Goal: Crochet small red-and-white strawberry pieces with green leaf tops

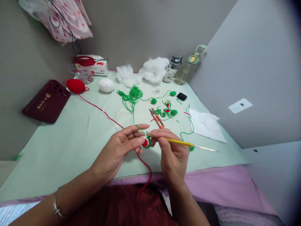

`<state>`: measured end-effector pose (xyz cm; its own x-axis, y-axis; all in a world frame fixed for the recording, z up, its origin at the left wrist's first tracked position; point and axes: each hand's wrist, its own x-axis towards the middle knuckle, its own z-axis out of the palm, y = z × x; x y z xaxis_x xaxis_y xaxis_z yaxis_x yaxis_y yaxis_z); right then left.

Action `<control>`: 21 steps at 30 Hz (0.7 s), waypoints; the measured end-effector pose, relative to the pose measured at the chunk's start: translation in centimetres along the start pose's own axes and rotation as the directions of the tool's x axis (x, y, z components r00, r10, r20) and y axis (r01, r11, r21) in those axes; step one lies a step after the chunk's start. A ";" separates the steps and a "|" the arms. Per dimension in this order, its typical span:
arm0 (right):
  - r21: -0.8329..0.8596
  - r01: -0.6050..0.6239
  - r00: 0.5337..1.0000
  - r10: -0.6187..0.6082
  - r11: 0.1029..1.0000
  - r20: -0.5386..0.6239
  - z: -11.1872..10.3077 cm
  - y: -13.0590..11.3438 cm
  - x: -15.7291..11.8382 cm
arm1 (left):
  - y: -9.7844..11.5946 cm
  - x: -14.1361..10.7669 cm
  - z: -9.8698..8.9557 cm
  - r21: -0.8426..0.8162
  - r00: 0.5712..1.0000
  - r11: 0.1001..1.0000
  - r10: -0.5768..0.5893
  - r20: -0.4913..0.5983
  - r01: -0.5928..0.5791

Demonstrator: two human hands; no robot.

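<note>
My left hand [117, 147] pinches a small round crochet piece [145, 142], red in the middle with white and green round it. Green yarn runs over my left index finger from a loose green tangle [133, 95]. In my right hand [174, 157] is a crochet hook [180, 142] with a yellow handle; its thin metal tip reaches the top edge of the piece. A red strand [145, 164] hangs below the piece towards my lap. Orange-handled snips [158, 119] lie on the table just beyond my hands.
Red [75, 85] and white yarn balls [106, 85] sit at the left near a dark red phone [47, 102]. White stuffing [154, 70], a pen cup [171, 72] and a bottle [189, 67] stand at the back. Small green pieces [174, 112] and white paper [207, 125] lie right.
</note>
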<state>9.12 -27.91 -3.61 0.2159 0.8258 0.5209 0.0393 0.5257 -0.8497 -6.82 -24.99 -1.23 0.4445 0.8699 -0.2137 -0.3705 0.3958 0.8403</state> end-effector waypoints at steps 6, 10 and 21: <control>0.161 -0.108 0.994 0.106 0.981 0.018 -0.6 -0.1 -0.3 | 0.0 -0.2 -0.4 0.079 1.000 0.997 0.027 -0.015 -0.026; -0.169 0.120 0.992 -0.113 0.978 0.052 -0.6 -0.8 -0.7 | -0.3 -0.2 -0.4 0.141 0.994 0.986 0.098 -0.049 -0.090; -0.459 0.385 0.922 -0.354 0.800 0.156 -0.1 -0.2 -0.9 | -0.2 0.0 0.2 0.017 0.995 1.000 0.011 -0.095 -0.010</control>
<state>8.97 -28.80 -3.95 0.0330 0.6072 0.7938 0.5628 0.6451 -0.5168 -6.57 -25.18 -1.30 0.3612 0.8982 -0.2506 -0.3610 0.3824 0.8506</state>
